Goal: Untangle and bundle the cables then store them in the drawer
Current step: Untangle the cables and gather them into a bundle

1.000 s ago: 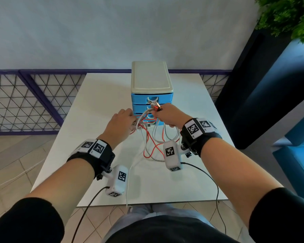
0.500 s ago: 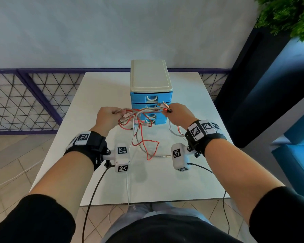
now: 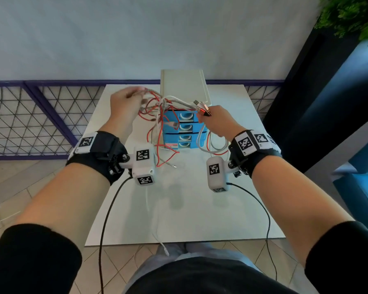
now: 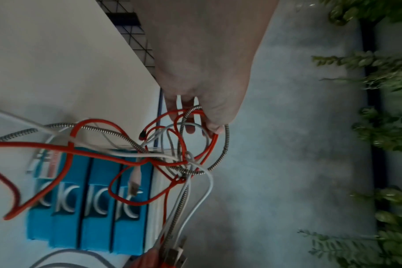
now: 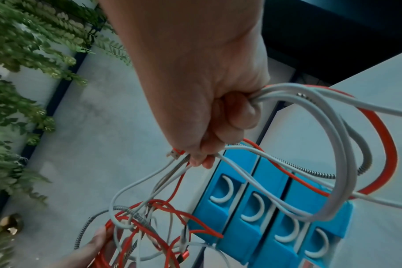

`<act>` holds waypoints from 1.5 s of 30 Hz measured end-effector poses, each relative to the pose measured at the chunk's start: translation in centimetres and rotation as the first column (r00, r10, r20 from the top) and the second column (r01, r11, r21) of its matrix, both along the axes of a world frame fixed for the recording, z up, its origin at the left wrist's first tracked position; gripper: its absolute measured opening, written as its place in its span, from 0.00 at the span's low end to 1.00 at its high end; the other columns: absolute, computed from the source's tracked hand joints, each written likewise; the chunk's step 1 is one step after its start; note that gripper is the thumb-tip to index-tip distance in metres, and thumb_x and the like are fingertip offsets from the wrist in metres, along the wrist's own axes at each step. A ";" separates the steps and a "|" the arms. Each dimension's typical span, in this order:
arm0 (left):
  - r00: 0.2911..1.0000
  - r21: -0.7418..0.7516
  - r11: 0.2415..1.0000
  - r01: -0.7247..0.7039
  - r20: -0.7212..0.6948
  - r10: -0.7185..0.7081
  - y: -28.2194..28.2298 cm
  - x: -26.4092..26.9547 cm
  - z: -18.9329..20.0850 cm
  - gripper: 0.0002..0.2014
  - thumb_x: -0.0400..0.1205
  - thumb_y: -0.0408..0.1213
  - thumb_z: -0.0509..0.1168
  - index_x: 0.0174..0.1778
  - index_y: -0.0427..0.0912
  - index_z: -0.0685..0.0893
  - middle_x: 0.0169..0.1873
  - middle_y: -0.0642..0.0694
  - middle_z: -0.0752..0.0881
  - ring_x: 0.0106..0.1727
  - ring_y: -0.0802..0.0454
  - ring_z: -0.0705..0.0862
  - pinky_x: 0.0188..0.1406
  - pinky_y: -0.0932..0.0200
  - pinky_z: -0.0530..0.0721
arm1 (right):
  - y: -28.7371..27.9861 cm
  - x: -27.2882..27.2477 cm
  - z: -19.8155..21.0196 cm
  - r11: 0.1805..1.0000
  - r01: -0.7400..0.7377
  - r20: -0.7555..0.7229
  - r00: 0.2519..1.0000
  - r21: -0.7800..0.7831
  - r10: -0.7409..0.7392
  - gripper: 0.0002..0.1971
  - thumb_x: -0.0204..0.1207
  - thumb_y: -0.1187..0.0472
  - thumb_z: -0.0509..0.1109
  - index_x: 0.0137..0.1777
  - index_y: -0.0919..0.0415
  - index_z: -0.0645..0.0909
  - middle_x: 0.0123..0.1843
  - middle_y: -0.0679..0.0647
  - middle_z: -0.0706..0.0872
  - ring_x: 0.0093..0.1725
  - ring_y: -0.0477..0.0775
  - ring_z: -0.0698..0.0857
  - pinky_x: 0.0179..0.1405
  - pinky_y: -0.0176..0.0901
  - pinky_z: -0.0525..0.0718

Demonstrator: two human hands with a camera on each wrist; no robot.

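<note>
A tangle of red, white and silver braided cables (image 3: 162, 107) hangs in the air in front of the blue drawer unit (image 3: 184, 129). My left hand (image 3: 125, 102) is raised at the left and grips loops of the tangle (image 4: 186, 141). My right hand (image 3: 216, 120) grips the plug ends (image 3: 202, 108) and several white and red loops (image 5: 333, 154) that hang below the fist. The knot (image 4: 184, 163) sits between the two hands. Loose ends trail down onto the white table (image 3: 179, 209). All drawers (image 5: 252, 208) are closed.
The drawer unit has a cream top (image 3: 183, 85) and stands at the table's far middle. A metal lattice fence (image 3: 30, 119) runs behind at left, a dark panel and plant (image 3: 348, 18) at right. A thin white cable (image 3: 157, 236) hangs over the near edge.
Both hands have risen and moved apart, the left going up and left, stretching the tangle between them. More cable has lifted off the table.
</note>
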State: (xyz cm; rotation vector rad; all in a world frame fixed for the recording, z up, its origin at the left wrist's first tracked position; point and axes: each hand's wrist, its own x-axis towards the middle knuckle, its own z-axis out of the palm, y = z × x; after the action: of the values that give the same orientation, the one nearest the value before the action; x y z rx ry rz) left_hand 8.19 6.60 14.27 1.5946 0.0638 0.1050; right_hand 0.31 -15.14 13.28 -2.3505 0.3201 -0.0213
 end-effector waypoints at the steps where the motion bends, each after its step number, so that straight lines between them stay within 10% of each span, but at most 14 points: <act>1: 0.999 0.000 1.000 -0.024 0.043 0.024 0.0 0.2 0.7 0.05 0.82 0.34 0.66 0.46 0.47 0.87 0.38 0.53 0.87 0.35 0.63 0.86 0.39 0.62 0.85 | 0.2 0.1 0.3 1.000 -0.004 0.007 1.000 0.012 0.004 0.14 0.84 0.56 0.59 0.39 0.60 0.78 0.25 0.50 0.71 0.21 0.47 0.68 0.08 0.27 0.63; 6: 0.977 -0.031 1.000 -0.006 0.212 0.012 0.4 0.8 3.4 0.09 0.85 0.34 0.60 0.40 0.46 0.81 0.34 0.50 0.83 0.31 0.62 0.83 0.39 0.62 0.82 | 1.2 0.9 1.3 0.998 -0.016 0.038 0.999 0.056 0.014 0.12 0.83 0.57 0.58 0.42 0.61 0.79 0.25 0.50 0.69 0.21 0.48 0.66 0.08 0.28 0.62; 13: 1.000 -0.370 0.929 0.016 -0.009 -0.021 1.8 0.5 2.2 0.13 0.85 0.27 0.56 0.38 0.48 0.77 0.38 0.50 0.81 0.41 0.58 0.81 0.47 0.52 0.81 | 0.6 1.4 0.9 0.999 0.019 0.097 0.995 -0.031 -0.016 0.14 0.83 0.55 0.58 0.47 0.64 0.82 0.34 0.54 0.79 0.32 0.53 0.77 0.31 0.42 0.76; 18: 0.974 -0.589 0.807 0.055 -0.146 -0.173 2.3 0.4 0.9 0.15 0.85 0.29 0.51 0.33 0.43 0.75 0.29 0.49 0.76 0.28 0.56 0.75 0.43 0.56 0.77 | 0.5 1.2 -0.3 0.985 0.046 0.070 0.997 -0.165 -0.034 0.14 0.84 0.54 0.56 0.46 0.60 0.79 0.37 0.54 0.81 0.35 0.55 0.79 0.30 0.42 0.72; 23: 0.884 -0.161 0.882 0.444 -0.081 -0.460 3.6 -0.4 -0.3 0.09 0.86 0.27 0.53 0.46 0.41 0.77 0.26 0.50 0.83 0.24 0.54 0.76 0.32 0.62 0.76 | -0.7 1.1 -0.9 0.976 0.095 0.047 0.995 -0.197 -0.088 0.13 0.85 0.54 0.57 0.44 0.61 0.76 0.31 0.51 0.75 0.35 0.55 0.77 0.24 0.39 0.68; 27: 0.698 0.497 0.514 0.700 -0.323 -0.639 4.6 -0.7 -0.6 0.20 0.64 0.41 0.74 0.51 0.41 0.80 0.29 0.49 0.90 0.36 0.53 0.85 0.40 0.63 0.80 | -0.4 1.4 -1.4 0.971 0.077 0.017 0.997 -0.225 -0.075 0.12 0.84 0.54 0.58 0.46 0.61 0.77 0.32 0.52 0.76 0.35 0.55 0.78 0.25 0.40 0.69; 33: 0.787 0.863 0.179 0.473 -0.322 -0.526 2.0 -2.0 -1.5 0.13 0.72 0.53 0.73 0.34 0.47 0.85 0.27 0.55 0.89 0.32 0.54 0.85 0.36 0.58 0.80 | 1.2 1.5 -2.9 0.966 0.040 -0.050 0.997 -0.254 -0.055 0.15 0.84 0.52 0.57 0.47 0.64 0.76 0.36 0.57 0.78 0.37 0.58 0.78 0.31 0.43 0.72; 36: 0.773 0.711 0.442 0.548 -0.229 -0.591 2.0 -1.9 -2.0 0.18 0.82 0.29 0.59 0.27 0.45 0.83 0.15 0.53 0.81 0.19 0.59 0.77 0.27 0.60 0.75 | 0.4 0.8 -3.5 0.962 0.048 -0.077 0.994 -0.270 -0.072 0.16 0.85 0.52 0.56 0.47 0.65 0.77 0.34 0.55 0.77 0.37 0.58 0.78 0.28 0.42 0.71; 40: 0.853 0.233 0.821 0.522 -0.151 -0.499 3.9 -0.4 -3.5 0.17 0.88 0.35 0.54 0.33 0.44 0.76 0.20 0.54 0.73 0.21 0.58 0.75 0.34 0.60 0.70 | -1.5 -0.2 -4.1 0.953 0.063 -0.095 0.991 -0.295 -0.095 0.15 0.85 0.55 0.56 0.51 0.66 0.79 0.41 0.58 0.79 0.41 0.59 0.78 0.39 0.46 0.72; 45: 0.841 0.001 0.865 0.501 -0.235 -0.487 4.7 -0.5 -4.7 0.16 0.89 0.33 0.50 0.40 0.46 0.79 0.21 0.57 0.78 0.28 0.60 0.81 0.35 0.58 0.63 | -2.3 -0.3 -4.4 0.942 0.108 -0.084 0.986 -0.317 -0.142 0.12 0.85 0.55 0.57 0.45 0.62 0.73 0.40 0.58 0.78 0.40 0.59 0.77 0.38 0.46 0.72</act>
State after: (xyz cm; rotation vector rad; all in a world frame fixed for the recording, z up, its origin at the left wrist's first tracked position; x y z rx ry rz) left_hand 7.69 11.31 9.58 1.6330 -0.1790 -0.4876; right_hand -0.02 -17.42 8.90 -2.6457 0.5537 -0.0084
